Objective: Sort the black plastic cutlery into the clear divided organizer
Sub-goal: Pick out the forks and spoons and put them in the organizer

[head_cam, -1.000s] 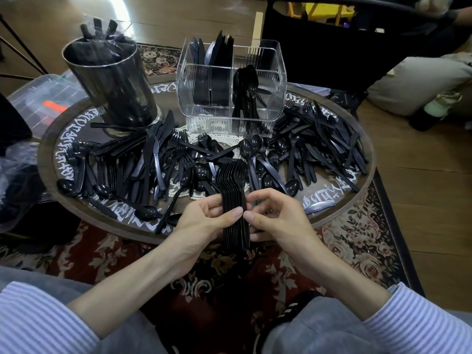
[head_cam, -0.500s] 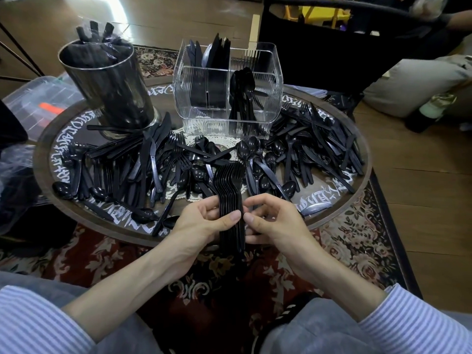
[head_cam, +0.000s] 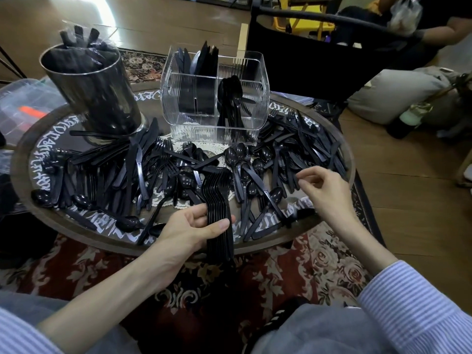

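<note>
A stack of black plastic forks [head_cam: 219, 208], nested one into the next so their curved tines fan out at the top, stands out from the rest of the glossy black cutlery. The left hand [head_cam: 196, 229] grasps this stack around the handles, thumb laid across the front and fingers curled behind, palm turned inward, forearm bare. The tines point away from the person, over the near edge of the round table [head_cam: 84, 232]. The right hand [head_cam: 323, 189] hovers above the loose cutlery [head_cam: 301, 154] heaped on the right side of the table, fingers loosely bent, thumb and forefinger close together; I cannot tell whether anything is pinched between them. It is well apart from the fork stack. The clear divided organizer [head_cam: 215, 98] sits at the far middle of the table, knives upright in its back left section and spoons in the right one.
</note>
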